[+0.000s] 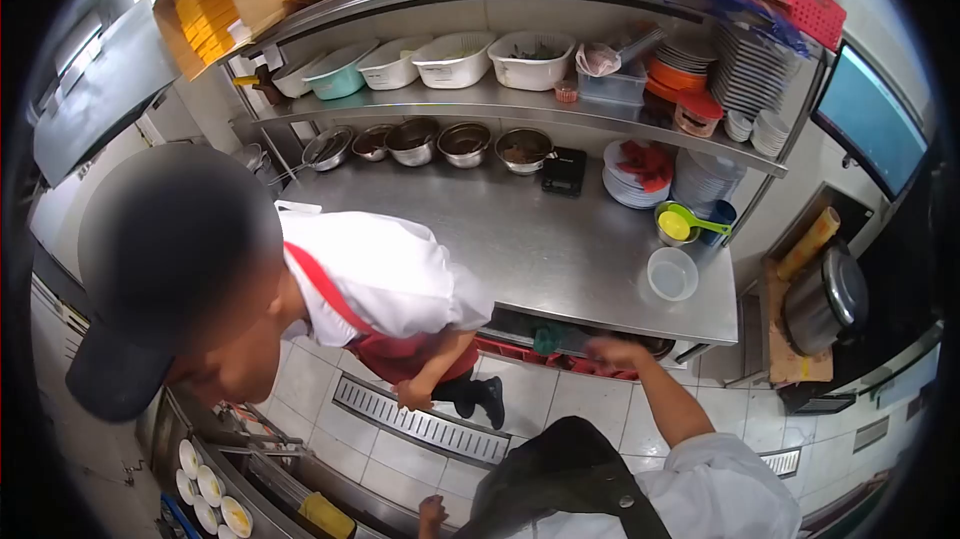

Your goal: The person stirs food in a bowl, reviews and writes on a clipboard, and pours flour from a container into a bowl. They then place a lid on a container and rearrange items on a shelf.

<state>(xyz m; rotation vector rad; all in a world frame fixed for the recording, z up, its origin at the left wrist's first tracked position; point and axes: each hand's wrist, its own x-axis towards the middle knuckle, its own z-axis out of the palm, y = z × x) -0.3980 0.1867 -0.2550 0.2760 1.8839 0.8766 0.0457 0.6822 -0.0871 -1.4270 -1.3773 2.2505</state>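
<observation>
My right hand is stretched out in front of the counter's front edge, near the lower shelf with a green item. Its fingers are blurred, and no held object can be made out. Low in the view, my left hand shows only in part beside my black apron; its fingers are too unclear to read. To the left stands a co-worker in a white shirt, red apron and black cap, with a hand low in front of the body, apart from mine.
On the steel counter are metal bowls, a black scale, stacked plates and a clear container. White tubs line the shelf above. A large pot stands right. Small dishes sit lower left.
</observation>
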